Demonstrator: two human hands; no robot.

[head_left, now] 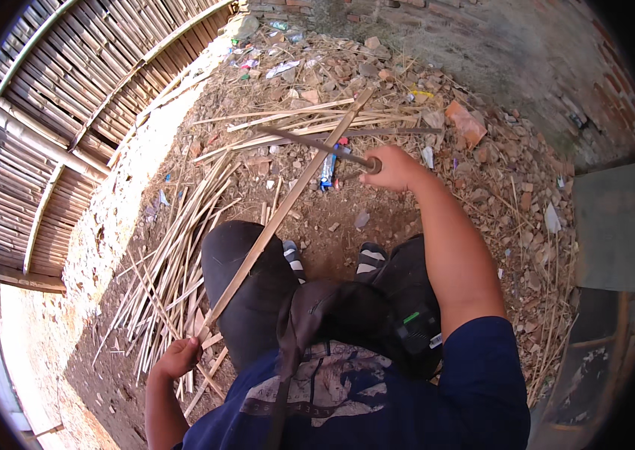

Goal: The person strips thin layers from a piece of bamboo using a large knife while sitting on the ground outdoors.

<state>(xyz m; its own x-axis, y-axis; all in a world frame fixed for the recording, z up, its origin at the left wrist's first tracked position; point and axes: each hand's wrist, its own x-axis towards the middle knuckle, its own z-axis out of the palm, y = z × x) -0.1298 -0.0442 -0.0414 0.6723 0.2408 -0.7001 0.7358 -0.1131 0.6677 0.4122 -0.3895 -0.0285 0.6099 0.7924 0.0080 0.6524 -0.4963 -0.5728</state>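
My left hand [180, 357] is closed around the near end of a long flat bamboo strip [261, 238]. The strip slants across my left thigh, and its far end reaches up over the rubble. My right hand [394, 169] grips the handle of a long-bladed knife [298, 140], which points left. Its dark blade crosses the strip near the far end; whether the two touch, I cannot tell. On the ground left of my leg lies a heap of thin split bamboo strips [182, 255]. More strips [310, 116] are spread beyond the blade.
Broken brick and litter cover the ground, including a blue wrapper [327, 171] and an orange brick piece [466, 124]. A bamboo slat panel [55, 112] stands at left, a worn brick wall [512, 67] at the back right. Grey boards [613, 225] are at right.
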